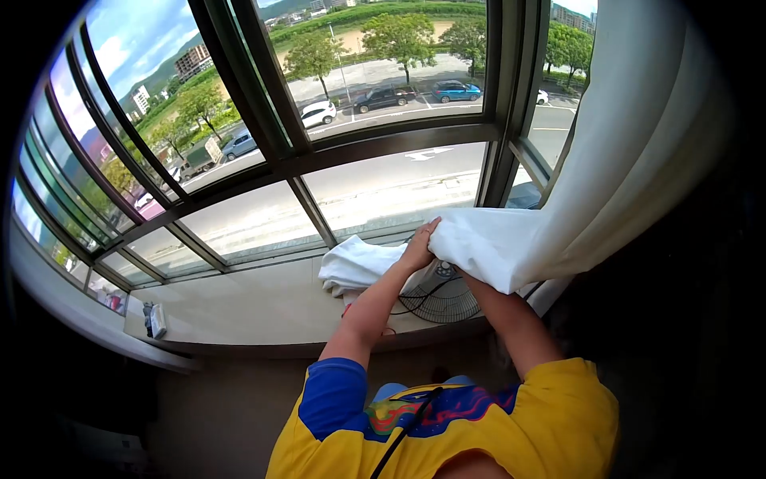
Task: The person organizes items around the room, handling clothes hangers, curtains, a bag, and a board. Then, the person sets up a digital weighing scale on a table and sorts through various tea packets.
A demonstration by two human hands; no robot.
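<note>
One white draped fabric curtain (610,184), one dark round wire grille (447,305)
The left hand (419,247) has the curtain's edge in its grip; the right hand's, hidden beneath, I cannot tell.

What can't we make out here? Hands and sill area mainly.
All in the head view:
- Right hand: hidden by the curtain.
- Left hand: grip unclear, palm side faces away.
- Fan: partly hidden by the curtain and right forearm.
- Small item at the sill's far left: too small to identify.
- Curtain's right side: lost in the dark edge.
</note>
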